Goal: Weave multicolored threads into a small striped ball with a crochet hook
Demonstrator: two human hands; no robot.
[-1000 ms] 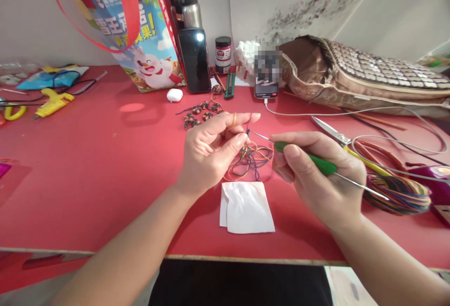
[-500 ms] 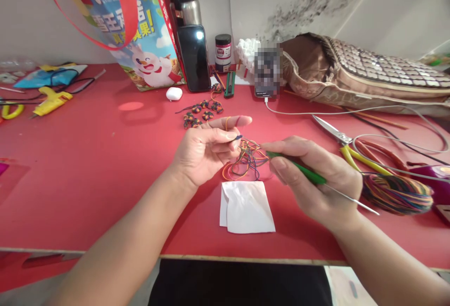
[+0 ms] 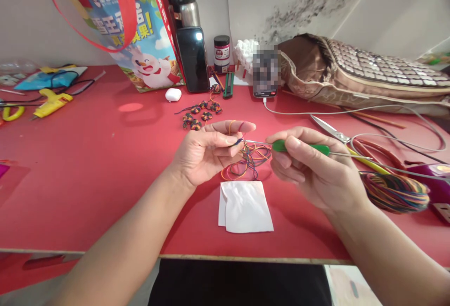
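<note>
Between the thumb and fingers of my left hand (image 3: 206, 149) is a small dark piece of crocheted yarn (image 3: 238, 142). Orange and pink strands loop over its outstretched index finger. My right hand (image 3: 312, 165) grips the green handle of a crochet hook (image 3: 319, 149), whose thin metal shaft points left and reaches the piece. A second metal shaft sticks out of the handle's right end. Loose multicoloured yarn (image 3: 255, 158) lies tangled on the table just beyond and below the fingertips. Whether the hook's tip is inside a stitch is too small to tell.
A folded white tissue (image 3: 248, 206) lies in front. Several small crocheted pieces (image 3: 197, 116) sit behind my left hand. To the right are scissors (image 3: 337, 135) and a yarn skein (image 3: 395, 192). Phones (image 3: 193, 60), a gift bag (image 3: 151, 62) and a cushion-like bag (image 3: 351, 71) stand behind.
My right hand has turned, bringing the crochet hook nearly level, with its tip now at the yarn piece. My left hand has hardly moved.
</note>
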